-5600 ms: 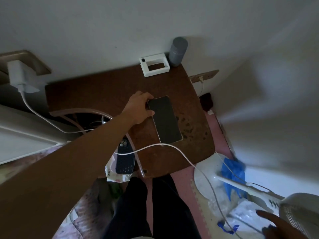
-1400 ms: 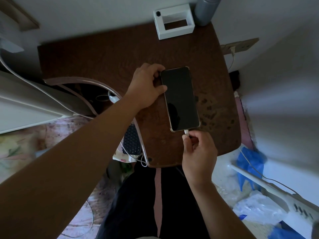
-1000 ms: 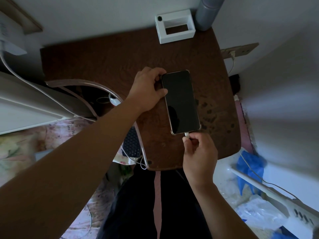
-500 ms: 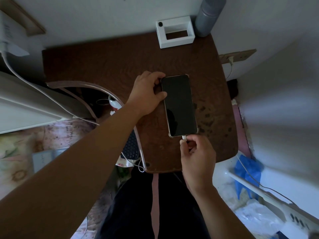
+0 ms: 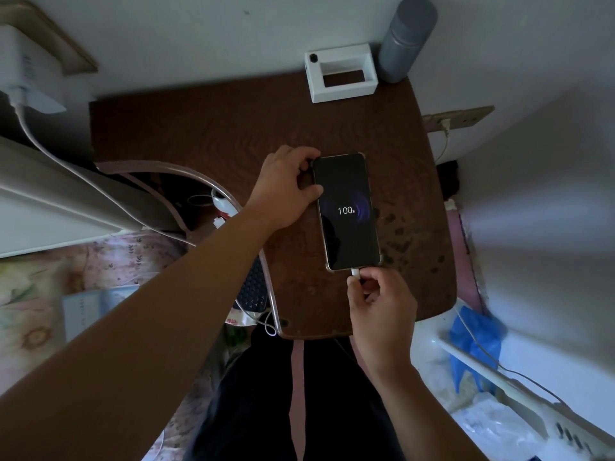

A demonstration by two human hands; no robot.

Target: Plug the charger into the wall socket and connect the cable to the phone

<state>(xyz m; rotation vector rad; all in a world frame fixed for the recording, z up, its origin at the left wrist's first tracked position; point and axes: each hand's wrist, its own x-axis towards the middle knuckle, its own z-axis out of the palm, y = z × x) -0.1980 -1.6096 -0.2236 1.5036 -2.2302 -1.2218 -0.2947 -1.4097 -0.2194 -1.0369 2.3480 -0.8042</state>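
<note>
A black phone (image 5: 346,211) lies flat on the dark brown table (image 5: 216,134), its screen lit and showing "100%". My left hand (image 5: 286,188) grips the phone's top left edge. My right hand (image 5: 379,301) pinches the white cable plug (image 5: 355,273), which sits in the phone's bottom port. The white charger (image 5: 28,74) is in the wall socket (image 5: 56,38) at the upper left. Its white cable (image 5: 83,174) runs down from it and passes under my left arm.
A white rectangular frame (image 5: 342,76) and a grey cylinder (image 5: 407,38) stand at the table's far edge by the wall. A second socket (image 5: 459,116) is on the right wall. Blue plastic (image 5: 476,341) and a white fan base lie on the floor at right.
The phone screen was dark and now shows a charging display. My right hand has pushed the plug into the phone's port. My left hand still holds the phone.
</note>
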